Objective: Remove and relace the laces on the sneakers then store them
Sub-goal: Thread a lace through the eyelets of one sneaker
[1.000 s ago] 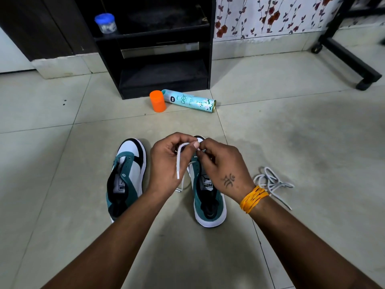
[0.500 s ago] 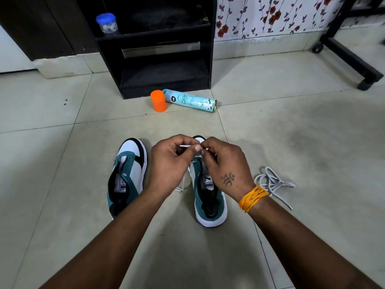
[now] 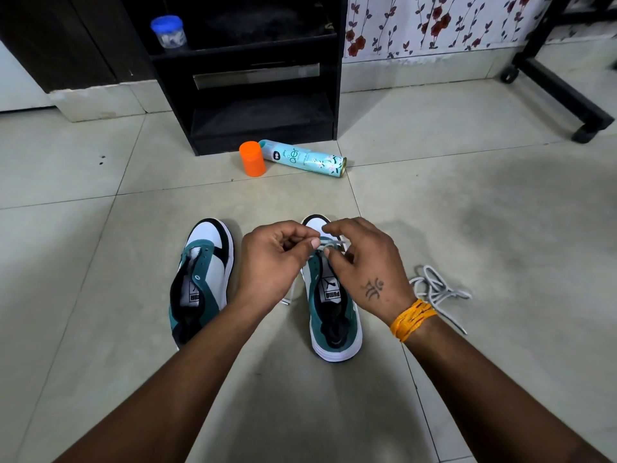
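Two teal, white and black sneakers stand side by side on the tiled floor. The left sneaker has no lace in it. Over the front of the right sneaker my left hand pinches a white lace between thumb and forefinger. My right hand hovers just right of it, fingers curled and pinching the same lace near the eyelets. One loose end of that lace trails down between the shoes. A second white lace lies bundled on the floor to the right.
A black shelf unit stands at the back with a blue-lidded jar on it. In front lie an orange cap and a teal spray can. A black wheeled stand leg crosses the far right.
The lace loop held up by my left hand has been drawn down flat toward the shoe's front. My right hand has loosened and shifted slightly right.
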Demonstrator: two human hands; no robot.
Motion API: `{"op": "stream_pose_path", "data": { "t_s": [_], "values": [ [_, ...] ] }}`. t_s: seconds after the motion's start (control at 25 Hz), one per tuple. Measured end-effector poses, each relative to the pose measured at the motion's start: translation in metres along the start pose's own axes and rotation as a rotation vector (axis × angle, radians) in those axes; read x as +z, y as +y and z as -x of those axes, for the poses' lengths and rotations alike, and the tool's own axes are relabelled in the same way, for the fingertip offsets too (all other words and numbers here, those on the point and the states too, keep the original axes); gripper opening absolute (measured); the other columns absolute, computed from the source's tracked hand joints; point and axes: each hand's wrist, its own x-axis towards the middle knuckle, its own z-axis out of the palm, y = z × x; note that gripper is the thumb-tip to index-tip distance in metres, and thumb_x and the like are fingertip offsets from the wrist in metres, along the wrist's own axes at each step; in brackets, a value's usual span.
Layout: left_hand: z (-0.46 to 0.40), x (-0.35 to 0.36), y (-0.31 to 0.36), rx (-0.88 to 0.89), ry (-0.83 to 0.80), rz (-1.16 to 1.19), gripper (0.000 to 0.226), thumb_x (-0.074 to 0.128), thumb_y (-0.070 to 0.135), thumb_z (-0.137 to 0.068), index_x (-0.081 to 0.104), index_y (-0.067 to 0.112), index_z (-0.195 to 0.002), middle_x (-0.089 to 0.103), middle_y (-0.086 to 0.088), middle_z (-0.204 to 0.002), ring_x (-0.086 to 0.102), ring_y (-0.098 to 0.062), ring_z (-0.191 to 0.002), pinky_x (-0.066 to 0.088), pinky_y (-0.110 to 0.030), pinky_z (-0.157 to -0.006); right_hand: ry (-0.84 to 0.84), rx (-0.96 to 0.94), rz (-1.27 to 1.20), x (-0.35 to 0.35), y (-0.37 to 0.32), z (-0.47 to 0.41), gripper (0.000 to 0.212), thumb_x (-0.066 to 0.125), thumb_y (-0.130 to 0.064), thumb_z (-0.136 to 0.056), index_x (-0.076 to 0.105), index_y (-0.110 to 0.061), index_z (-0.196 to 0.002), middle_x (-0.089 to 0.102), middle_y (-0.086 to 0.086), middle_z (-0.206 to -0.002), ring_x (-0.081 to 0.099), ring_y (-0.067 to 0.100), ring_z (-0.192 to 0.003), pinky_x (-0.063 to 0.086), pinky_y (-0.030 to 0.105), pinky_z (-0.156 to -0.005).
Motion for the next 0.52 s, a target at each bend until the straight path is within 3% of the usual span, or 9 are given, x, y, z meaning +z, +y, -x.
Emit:
{"op": "stream_pose_path", "data": {
  "t_s": [0.12, 0.2, 0.28, 0.4, 0.52],
  "values": [
    [0.002, 0.006, 0.000, -0.008, 0.023, 0.025, 0.013, 0.079, 0.008, -0.088, 0.081, 0.021, -0.091, 0.077, 0.003, -0.079, 0.071, -0.015, -0.072, 0.063, -0.043, -0.074, 0.011, 0.055, -0.159, 0.005, 0.000, -0.001, 0.010, 0.072, -0.014, -0.090, 0.075, -0.020, -0.097, 0.075, -0.011, -0.088, 0.067, 0.003, -0.077, 0.055, 0.027, -0.073],
    [0.009, 0.011, -0.004, -0.018, 0.113, -0.018, 0.009, 0.082, 0.012, -0.087, 0.080, 0.018, -0.093, 0.076, 0.006, -0.080, 0.069, -0.008, -0.071, 0.060, -0.033, -0.071, 0.034, 0.125, -0.155, 0.008, 0.008, -0.002, 0.009, 0.072, -0.011, -0.089, 0.076, -0.019, -0.093, 0.075, -0.011, -0.084, 0.069, 0.003, -0.078, 0.055, 0.024, -0.074],
    [0.021, 0.018, -0.013, 0.007, 0.175, -0.214, 0.013, 0.083, 0.025, -0.084, 0.078, 0.022, -0.096, 0.075, 0.013, -0.086, 0.066, -0.003, -0.071, 0.052, -0.020, -0.067, 0.022, 0.205, -0.119, 0.010, 0.016, -0.003, 0.013, 0.071, -0.010, -0.088, 0.077, -0.020, -0.093, 0.076, -0.010, -0.084, 0.069, 0.002, -0.078, 0.052, 0.015, -0.073],
    [0.034, 0.028, -0.029, 0.048, 0.111, -0.516, 0.035, 0.078, 0.042, -0.078, 0.075, 0.024, -0.108, 0.071, 0.011, -0.102, 0.066, -0.010, -0.080, 0.054, -0.027, -0.073, -0.033, 0.284, -0.139, 0.013, 0.023, -0.004, 0.012, 0.072, -0.011, -0.086, 0.078, -0.021, -0.086, 0.074, -0.013, -0.077, 0.067, -0.002, -0.075, 0.044, 0.005, -0.069],
    [0.031, 0.032, -0.032, 0.006, 0.084, -0.565, 0.030, 0.075, 0.035, -0.081, 0.075, 0.023, -0.108, 0.071, 0.008, -0.104, 0.067, -0.014, -0.082, 0.055, -0.031, -0.076, -0.076, 0.282, -0.146, 0.019, 0.022, -0.003, 0.008, 0.074, -0.013, -0.085, 0.077, -0.021, -0.082, 0.073, -0.014, -0.075, 0.066, -0.005, -0.073, 0.045, 0.006, -0.069]
  ]
}}
